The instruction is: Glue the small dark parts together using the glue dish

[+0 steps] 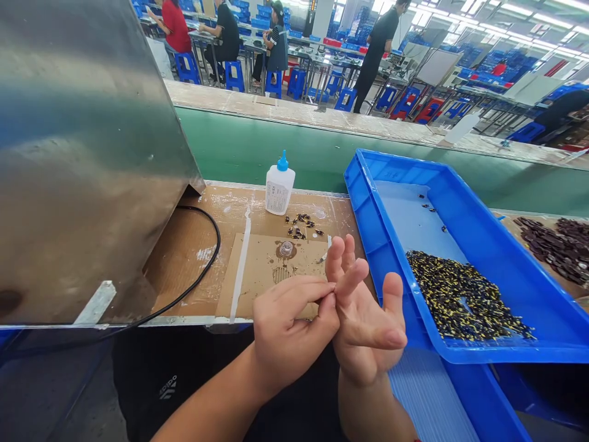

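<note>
In front of my body, my left hand (294,331) is closed in a pinch. Its thumb and fingertips press against the base of a finger on my right hand; anything between them is too small to make out. My right hand (368,325) is turned palm up with its fingers spread. Beyond the hands lies a cardboard sheet (232,270) bearing a small clear cup (286,248) on a wet brown stain. Several small black and yellow parts (299,233) are scattered behind the cup. A white bottle with a blue nozzle (280,187) stands upright behind them.
To the right, a blue tray (488,209) holds a heap of black and yellow parts (460,294). Dark brown pieces (552,245) lie farther right. A metal housing (83,153) and a black cable (202,276) occupy the left. Several people work in the background.
</note>
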Available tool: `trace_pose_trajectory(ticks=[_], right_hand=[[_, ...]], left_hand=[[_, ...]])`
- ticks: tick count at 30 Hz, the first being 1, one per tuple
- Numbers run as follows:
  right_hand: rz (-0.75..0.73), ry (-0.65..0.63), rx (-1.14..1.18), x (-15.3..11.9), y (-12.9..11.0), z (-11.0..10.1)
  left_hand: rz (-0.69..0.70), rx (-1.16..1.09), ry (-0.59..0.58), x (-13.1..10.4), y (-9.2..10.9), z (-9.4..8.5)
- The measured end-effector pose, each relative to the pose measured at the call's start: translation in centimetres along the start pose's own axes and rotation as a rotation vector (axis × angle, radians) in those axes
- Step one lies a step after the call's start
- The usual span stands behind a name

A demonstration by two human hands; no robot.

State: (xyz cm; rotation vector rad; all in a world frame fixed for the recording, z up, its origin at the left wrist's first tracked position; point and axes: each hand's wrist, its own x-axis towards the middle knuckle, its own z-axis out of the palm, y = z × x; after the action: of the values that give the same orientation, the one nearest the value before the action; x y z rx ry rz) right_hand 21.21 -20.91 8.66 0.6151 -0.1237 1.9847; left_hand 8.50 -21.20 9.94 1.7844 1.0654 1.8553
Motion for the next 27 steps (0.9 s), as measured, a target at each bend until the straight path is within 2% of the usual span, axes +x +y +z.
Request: trace_pose_trajectory(ticks=[4, 9, 14, 20, 27], right_hand=[[0.019, -0.051, 0.001, 0.0, -0.3, -0.2], [0.074, -0.052, 0.052, 0.0, -1.0, -0.4], [0.170, -0.006, 0.088, 0.3, -2.1, 0.1], [0.190, 0.078, 0.091, 0.3, -2.2, 0.9], [0.023, -0.008, 0.109, -0.3, 0.1, 0.6]], left_hand=[[0.009, 0.058, -0.025, 0.0, 0.0, -0.1], [0.061, 0.105, -0.025, -0.2, -0.1, -0.1], [0.102, 0.125, -0.001, -0.3, -0.2, -0.1], [0.136, 0.124, 0.019, -0.4, -0.4, 0.0], [0.135, 0.111, 0.009, -0.4, -0.3, 0.0]])
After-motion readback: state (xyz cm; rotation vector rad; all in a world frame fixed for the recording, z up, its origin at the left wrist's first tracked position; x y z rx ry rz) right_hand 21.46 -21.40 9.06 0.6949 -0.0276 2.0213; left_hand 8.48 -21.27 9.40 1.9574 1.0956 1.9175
